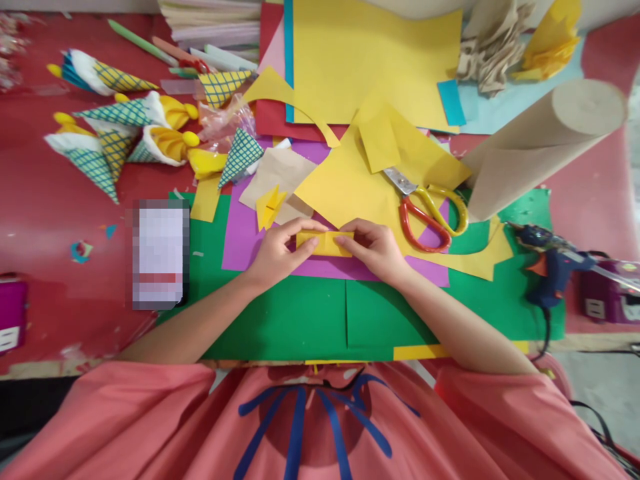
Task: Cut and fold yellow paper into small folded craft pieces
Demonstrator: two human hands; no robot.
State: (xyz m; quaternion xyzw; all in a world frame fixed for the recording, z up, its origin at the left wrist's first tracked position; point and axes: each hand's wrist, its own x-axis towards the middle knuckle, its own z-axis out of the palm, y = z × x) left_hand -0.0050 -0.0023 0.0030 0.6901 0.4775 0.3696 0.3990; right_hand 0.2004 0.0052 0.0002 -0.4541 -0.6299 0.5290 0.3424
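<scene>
A small folded strip of yellow paper (326, 244) is stretched between my two hands, over a purple sheet (240, 247). My left hand (286, 248) pinches its left end between thumb and fingers. At the other end, my right hand (373, 247) grips it the same way. Creases run across the middle of the strip. Just beyond my left hand lies a small folded yellow paper piece (271, 208) on a beige paper square (280, 177). Scissors (425, 207) with one red and one yellow handle rest beyond my right hand, on yellow paper (345, 180).
A green sheet (280, 320) covers the near table. To the left lie a phone (159, 253) and several patterned paper cones (105, 153). A brown paper roll (540, 147) and a glue gun (550, 267) are at right. Large yellow sheets (375, 60) lie at the back.
</scene>
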